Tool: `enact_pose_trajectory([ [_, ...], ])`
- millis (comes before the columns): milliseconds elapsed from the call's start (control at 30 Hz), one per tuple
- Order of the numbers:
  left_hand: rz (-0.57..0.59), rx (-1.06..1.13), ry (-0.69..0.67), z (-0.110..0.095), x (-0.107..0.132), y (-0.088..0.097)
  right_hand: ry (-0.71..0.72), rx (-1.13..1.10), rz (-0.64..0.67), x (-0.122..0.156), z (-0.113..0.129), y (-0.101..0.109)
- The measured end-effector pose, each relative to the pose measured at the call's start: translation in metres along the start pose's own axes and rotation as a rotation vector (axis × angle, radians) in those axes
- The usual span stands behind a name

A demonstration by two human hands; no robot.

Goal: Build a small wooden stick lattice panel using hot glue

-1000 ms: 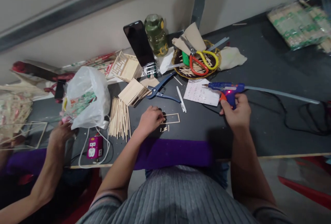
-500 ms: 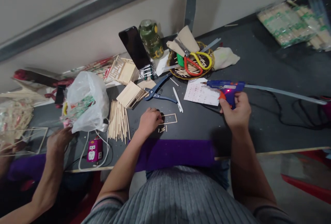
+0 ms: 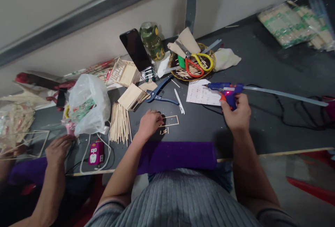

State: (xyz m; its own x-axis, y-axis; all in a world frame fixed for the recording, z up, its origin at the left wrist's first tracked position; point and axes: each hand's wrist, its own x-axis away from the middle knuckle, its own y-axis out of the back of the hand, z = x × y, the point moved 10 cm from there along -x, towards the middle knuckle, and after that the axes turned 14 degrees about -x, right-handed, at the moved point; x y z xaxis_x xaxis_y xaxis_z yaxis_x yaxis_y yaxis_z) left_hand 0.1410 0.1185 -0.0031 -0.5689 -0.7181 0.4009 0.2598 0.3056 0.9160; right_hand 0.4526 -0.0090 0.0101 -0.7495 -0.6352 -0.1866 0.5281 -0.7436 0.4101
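at the left hand (image 3: 151,123), a slim, flat rectangular wooden frame (image 3: 171,125)

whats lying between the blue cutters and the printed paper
In the head view, a white pen and a thin wooden stick lie between the blue cutters and the printed paper.

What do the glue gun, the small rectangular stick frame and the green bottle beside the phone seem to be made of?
Glue gun: probably plastic, judging by its smooth, evenly coloured blue body and orange trigger.
Stick frame: likely bare wood, pale and matt like the loose sticks nearby.
Green bottle: translucent with glossy highlights; plastic or glass, I can't tell.
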Motion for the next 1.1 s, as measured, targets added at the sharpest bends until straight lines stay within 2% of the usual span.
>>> enact_pose_trajectory([
  [333,-0.033,0.005,-0.014,-0.005,-0.004,0.001,-0.002,-0.015,0.014,0.001,0.001,-0.004],
  [500,-0.079,0.06,0.009,0.0,-0.001,0.006,-0.017,-0.004,0.02,0.001,-0.002,-0.004],
  [833,-0.014,-0.129,-0.007,-0.011,-0.001,0.0,0.052,-0.034,-0.001,0.0,0.009,-0.002],
  [1000,-0.007,-0.09,-0.032,-0.015,-0.003,-0.003,0.0,0.108,0.046,0.001,0.002,-0.006],
  [1100,-0.055,-0.014,-0.02,-0.014,-0.001,0.004,-0.009,0.229,0.106,0.002,0.001,-0.013],
])
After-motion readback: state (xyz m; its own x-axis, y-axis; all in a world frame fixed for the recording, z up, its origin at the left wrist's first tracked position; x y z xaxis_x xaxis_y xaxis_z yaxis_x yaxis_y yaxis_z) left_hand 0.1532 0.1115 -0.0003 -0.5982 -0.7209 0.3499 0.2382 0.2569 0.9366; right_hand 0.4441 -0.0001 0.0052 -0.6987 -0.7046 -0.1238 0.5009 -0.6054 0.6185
